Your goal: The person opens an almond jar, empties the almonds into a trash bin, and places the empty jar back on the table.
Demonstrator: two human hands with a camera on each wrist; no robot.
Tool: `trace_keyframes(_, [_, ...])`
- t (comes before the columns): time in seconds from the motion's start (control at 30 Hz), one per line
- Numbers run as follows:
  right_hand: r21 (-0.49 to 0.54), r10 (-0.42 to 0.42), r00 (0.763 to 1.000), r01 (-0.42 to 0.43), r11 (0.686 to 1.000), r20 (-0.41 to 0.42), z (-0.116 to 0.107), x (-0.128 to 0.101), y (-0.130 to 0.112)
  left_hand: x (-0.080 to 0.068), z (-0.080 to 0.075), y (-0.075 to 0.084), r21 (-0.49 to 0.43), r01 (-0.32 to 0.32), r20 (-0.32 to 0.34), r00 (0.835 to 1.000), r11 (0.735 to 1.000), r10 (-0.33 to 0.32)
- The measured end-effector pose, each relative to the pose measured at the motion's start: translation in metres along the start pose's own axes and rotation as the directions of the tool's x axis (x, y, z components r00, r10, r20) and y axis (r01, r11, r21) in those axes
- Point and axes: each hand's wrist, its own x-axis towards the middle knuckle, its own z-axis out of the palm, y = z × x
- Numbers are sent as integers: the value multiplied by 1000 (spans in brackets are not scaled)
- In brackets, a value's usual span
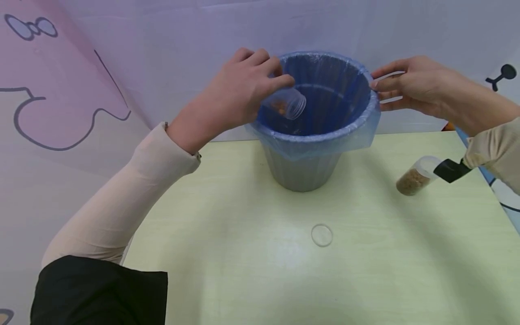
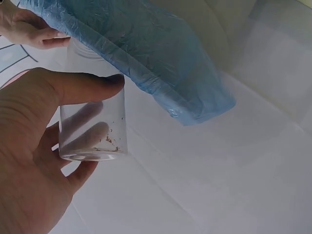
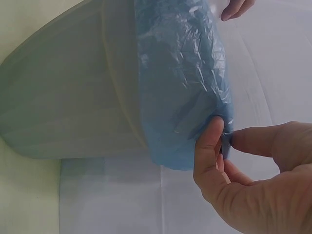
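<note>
Two arms reach forward across the pale green table [image 1: 227, 271], both in light sleeves, and meet at the grey bin [image 1: 302, 169] standing near the table's far edge, against the wall sheet. The left hand [image 1: 237, 92] comes in from the left with the wrist bent, knuckles up, poised over the bin's mouth. The right hand [image 1: 410, 85] stretches in from the right, fingers pointing left at the rim.

The bin is lined with a blue plastic bag [image 1: 325, 97] whose edge folds down over the rim; I cannot see what lies at its bottom. The left hand holds a clear plastic jar [image 1: 286, 104] tipped on its side over the opening, mouth pointing into the bin. A few brown crumbs cling inside it near its base; otherwise it looks nearly emptied. On the table to the right, well apart from the bin, a second clear jar [image 1: 414, 177] lies tilted, about half full of brown granules. A clear round lid [image 1: 322, 235] lies flat on the table in front of the bin.

As for the grip, the left hand's thumb [image 2: 87, 85] and fingers are wrapped round the jar's body, a firm clasp. The right hand's thumb [image 3: 210, 141] and fingers pinch the bag's folded edge at the bin's right rim.
</note>
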Motion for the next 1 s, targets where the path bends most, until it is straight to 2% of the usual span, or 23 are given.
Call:
trace_keyframes(0.23, [-5, -3, 1000, 3, 1000, 0, -1, 0, 1, 1, 0, 5, 119, -44, -22, 999, 992, 46])
trace_keyframes(0.37, [-19, -6, 1000, 6, 1000, -1, -2, 0, 1, 2, -2, 10, 228, -61, -20, 998, 972, 67])
trace_keyframes(0.47, [-27, -5, 1000, 5, 1000, -6, -2, -1, 0, 4, -3, 14, 294, -78, 9, 997, 953, 79])
trace_keyframes(0.57, [-28, -2, 1000, 1, 1000, -10, -2, -2, 1, 7, -4, 16, 324, -102, 35, 995, 941, 96])
trace_keyframes(0.7, [-30, -1, 1000, 0, 1000, -11, -2, -3, 1, 10, -2, 18, 355, -136, 32, 990, 925, 134])
trace_keyframes(0.8, [-23, -3, 1000, 3, 1000, -12, -2, -3, 2, 10, 0, 20, 424, -167, 22, 985, 890, 174])
trace_keyframes(0.93, [-15, -4, 1000, 4, 1000, -15, -2, -4, 1, 9, 0, 22, 551, -185, -9, 974, 814, 228])
trace_keyframes(1.0, [-16, -5, 1000, 5, 1000, -14, -2, -4, 0, 9, 0, 23, 592, -176, -31, 970, 787, 240])
